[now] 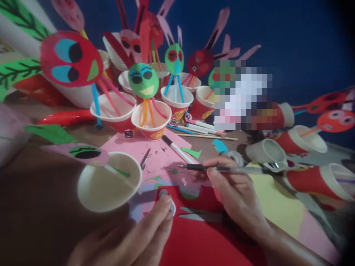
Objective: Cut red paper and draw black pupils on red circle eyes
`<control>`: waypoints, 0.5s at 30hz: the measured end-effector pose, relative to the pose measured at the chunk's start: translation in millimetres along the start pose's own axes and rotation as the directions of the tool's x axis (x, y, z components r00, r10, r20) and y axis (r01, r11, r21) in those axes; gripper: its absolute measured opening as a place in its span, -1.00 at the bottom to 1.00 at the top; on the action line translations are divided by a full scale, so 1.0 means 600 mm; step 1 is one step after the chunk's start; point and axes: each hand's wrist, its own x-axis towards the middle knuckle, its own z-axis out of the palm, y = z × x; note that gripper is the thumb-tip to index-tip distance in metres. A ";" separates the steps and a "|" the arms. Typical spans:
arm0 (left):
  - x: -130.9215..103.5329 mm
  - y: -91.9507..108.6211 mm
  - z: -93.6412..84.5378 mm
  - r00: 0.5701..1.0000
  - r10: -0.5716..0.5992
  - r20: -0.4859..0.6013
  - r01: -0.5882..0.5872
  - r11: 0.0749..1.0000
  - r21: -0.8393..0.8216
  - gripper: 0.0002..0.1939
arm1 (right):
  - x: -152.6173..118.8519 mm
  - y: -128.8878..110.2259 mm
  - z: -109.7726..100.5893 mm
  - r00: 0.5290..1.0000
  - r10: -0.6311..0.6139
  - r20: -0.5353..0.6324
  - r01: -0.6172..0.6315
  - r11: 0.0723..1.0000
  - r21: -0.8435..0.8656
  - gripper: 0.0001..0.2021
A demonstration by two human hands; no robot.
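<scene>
A slim pen [230, 169] with a dark front, a pale see-through barrel and a fine tip sits in the right hand [235, 195], its grip closed about the shaft, while the left hand [144, 229] pinches a small white piece [173, 209] between thumb and finger. The pen's long axis runs nearly level across the view, tip leftward, above the scrap-strewn pink sheet [155, 155]. Beyond stand paper cups [152, 125], scissors [199, 216] lie just nearer, and bare red paper [191, 244] leaves room between the hands.
</scene>
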 end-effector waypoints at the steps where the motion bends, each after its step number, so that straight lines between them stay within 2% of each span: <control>1: 0.005 -0.006 -0.004 1.000 0.023 0.012 -0.023 0.999 -0.026 -0.68 | -0.013 0.006 -0.005 1.000 -0.003 -0.021 0.002 1.000 -0.024 -0.92; 5: 0.027 -0.013 -0.021 0.981 -0.022 0.194 0.045 0.992 -0.114 -0.74 | -0.049 0.031 -0.027 0.993 -0.080 -0.087 0.056 0.968 -0.244 -0.92; 10: 0.051 -0.003 -0.029 0.978 -0.091 0.185 0.115 0.986 -0.123 -0.69 | -0.063 0.052 -0.041 0.987 -0.137 -0.080 0.099 0.926 -0.364 -0.90; 12: 0.059 0.000 -0.030 0.979 -0.094 0.183 0.118 0.985 -0.124 -0.71 | -0.062 0.054 -0.042 0.987 -0.142 -0.077 0.106 0.929 -0.355 -0.90; 15: 0.070 0.002 -0.032 0.976 -0.078 0.202 0.110 0.982 -0.152 -0.75 | -0.057 0.051 -0.041 0.995 -0.075 -0.059 0.056 0.961 -0.271 -0.90</control>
